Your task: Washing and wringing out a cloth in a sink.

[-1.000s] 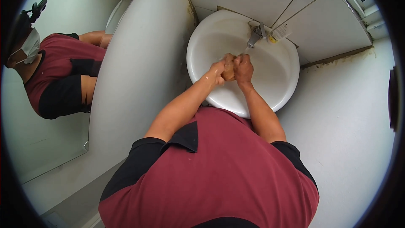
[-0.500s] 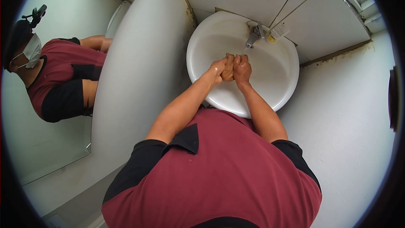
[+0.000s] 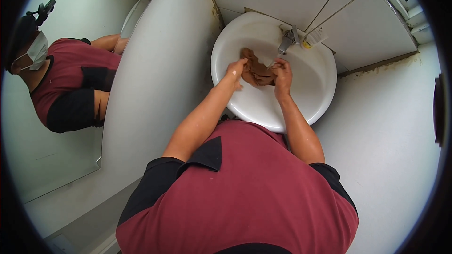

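Observation:
A wet brown cloth [image 3: 256, 73] hangs spread between my two hands over the white washbasin [image 3: 308, 91]. Its left edge is pinched by my left hand [image 3: 236, 72], and some fingers there stand away from the fabric. My right hand [image 3: 282, 74] grips the other edge, close below the metal tap [image 3: 286, 42]. Water runs from the spout down beside the right fingers onto the cloth. Folds sag in the cloth's middle, above the bowl.
Behind the tap, a clear bottle with a yellow mark [image 3: 312, 38] stands on the basin's back rim. A thin rod [image 3: 348, 3] slants above it. Pale walls close in on both sides, and a mirror [image 3: 61, 160] on the left reflects my upper body.
The cloth was bunched between my hands and is now opened out. My hands have moved apart, the left one leftward and the right one rightward.

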A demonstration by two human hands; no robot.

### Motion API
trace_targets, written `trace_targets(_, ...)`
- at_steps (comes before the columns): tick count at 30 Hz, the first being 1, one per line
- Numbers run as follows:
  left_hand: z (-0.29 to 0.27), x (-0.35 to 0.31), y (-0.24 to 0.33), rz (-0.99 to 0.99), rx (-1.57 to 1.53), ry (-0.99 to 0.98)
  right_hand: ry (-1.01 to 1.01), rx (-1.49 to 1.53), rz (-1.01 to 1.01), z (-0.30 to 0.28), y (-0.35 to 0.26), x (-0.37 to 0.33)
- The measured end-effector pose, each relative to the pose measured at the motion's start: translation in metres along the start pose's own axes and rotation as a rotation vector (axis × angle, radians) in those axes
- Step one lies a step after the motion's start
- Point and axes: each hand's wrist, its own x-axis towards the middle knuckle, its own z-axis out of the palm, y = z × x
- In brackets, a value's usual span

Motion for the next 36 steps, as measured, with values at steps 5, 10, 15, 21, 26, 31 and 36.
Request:
trace_targets(5,0.0,0.032,-0.032,-0.27,-0.387,-0.598,-0.573,-0.156,-0.215,0.06,-0.043,-0.067)
trace_targets(10,-0.001,0.054,-0.049,-0.232,-0.569,-0.964,-0.756,-0.414,-0.634,0.069,-0.046,-0.073)
trace_targets(15,0.012,0.031,-0.049,0.002,-0.697,-0.925,-0.001,-0.783,-0.466,0.039,-0.003,-0.017)
trace_targets(21,0.019,0.01,-0.048,0.266,-0.832,-0.851,-0.181,-0.62,-0.631,0.077,-0.029,-0.065)
trace_targets(26,0.011,0.003,-0.036,0.085,-0.618,-0.536,-0.214,-0.559,-0.545,0.076,-0.022,-0.071)
trace_targets(31,-0.006,-0.024,-0.002,0.139,-0.252,-0.499,0.075,-0.55,0.106,-0.003,0.054,-0.011)
trace_targets(36,-0.023,-0.017,0.012,0.339,0.336,-0.592,-0.194,0.205,0.549,0.023,-0.002,-0.012)
